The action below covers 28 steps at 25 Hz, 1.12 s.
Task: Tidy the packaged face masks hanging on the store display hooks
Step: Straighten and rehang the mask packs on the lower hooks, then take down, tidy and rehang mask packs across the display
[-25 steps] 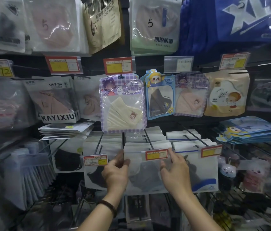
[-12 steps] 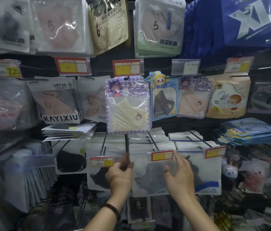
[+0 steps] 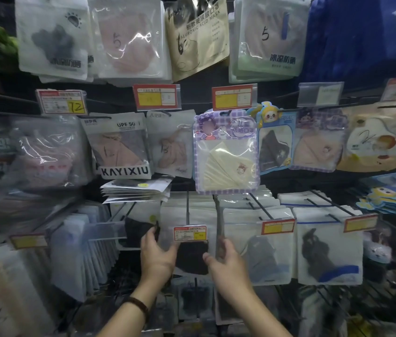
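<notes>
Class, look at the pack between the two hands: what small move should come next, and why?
Probably ease both hands inward to square the black-mask pack under its price tag. The left hand and right hand flank its side edges with fairly straight fingers, and its bottom edge seems to slant, so it likely hangs crooked.

Two hands (image 3: 159,260) (image 3: 228,267), one wristband (image 3: 139,306).
</notes>
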Available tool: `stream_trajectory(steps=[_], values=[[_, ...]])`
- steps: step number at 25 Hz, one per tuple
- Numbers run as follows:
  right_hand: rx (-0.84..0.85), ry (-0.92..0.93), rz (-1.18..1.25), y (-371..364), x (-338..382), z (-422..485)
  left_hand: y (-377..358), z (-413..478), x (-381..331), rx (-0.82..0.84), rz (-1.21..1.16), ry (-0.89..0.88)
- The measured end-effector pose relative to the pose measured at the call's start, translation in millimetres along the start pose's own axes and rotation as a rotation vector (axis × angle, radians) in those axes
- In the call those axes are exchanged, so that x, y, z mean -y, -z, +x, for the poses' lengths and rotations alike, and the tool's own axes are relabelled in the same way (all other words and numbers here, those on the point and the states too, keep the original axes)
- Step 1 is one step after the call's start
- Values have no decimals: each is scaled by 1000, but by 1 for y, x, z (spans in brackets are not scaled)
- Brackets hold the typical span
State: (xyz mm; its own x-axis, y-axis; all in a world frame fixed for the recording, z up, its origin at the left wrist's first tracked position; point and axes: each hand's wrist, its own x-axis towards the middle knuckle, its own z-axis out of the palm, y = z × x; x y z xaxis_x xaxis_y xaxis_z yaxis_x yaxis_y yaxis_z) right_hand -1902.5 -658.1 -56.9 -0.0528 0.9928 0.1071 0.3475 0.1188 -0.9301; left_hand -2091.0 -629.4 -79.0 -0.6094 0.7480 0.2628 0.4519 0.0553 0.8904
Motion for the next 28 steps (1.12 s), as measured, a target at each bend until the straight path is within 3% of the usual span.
stream_trajectory(steps=[4, 9, 14, 17, 19, 22, 28], values=[[-30, -131, 57, -16, 17, 12, 5, 9, -4, 149, -34, 22], [-67, -69, 7, -14, 23, 1, 28, -14, -17, 109, -58, -27], [-91, 69, -21, 29, 43, -32, 88, -60, -61, 565, 307, -113], [-73, 158, 31, 57, 75, -49, 125, -81, -113, 890, 275, -239], [-76, 212, 54, 74, 103, -56, 142, -82, -154, 996, 256, -374], [-133, 289, -19, 99, 133, -50, 147, -69, -214, 929, 290, -556], [-170, 274, -142, 163, 136, -23, 76, -42, -270, 769, 244, -602]])
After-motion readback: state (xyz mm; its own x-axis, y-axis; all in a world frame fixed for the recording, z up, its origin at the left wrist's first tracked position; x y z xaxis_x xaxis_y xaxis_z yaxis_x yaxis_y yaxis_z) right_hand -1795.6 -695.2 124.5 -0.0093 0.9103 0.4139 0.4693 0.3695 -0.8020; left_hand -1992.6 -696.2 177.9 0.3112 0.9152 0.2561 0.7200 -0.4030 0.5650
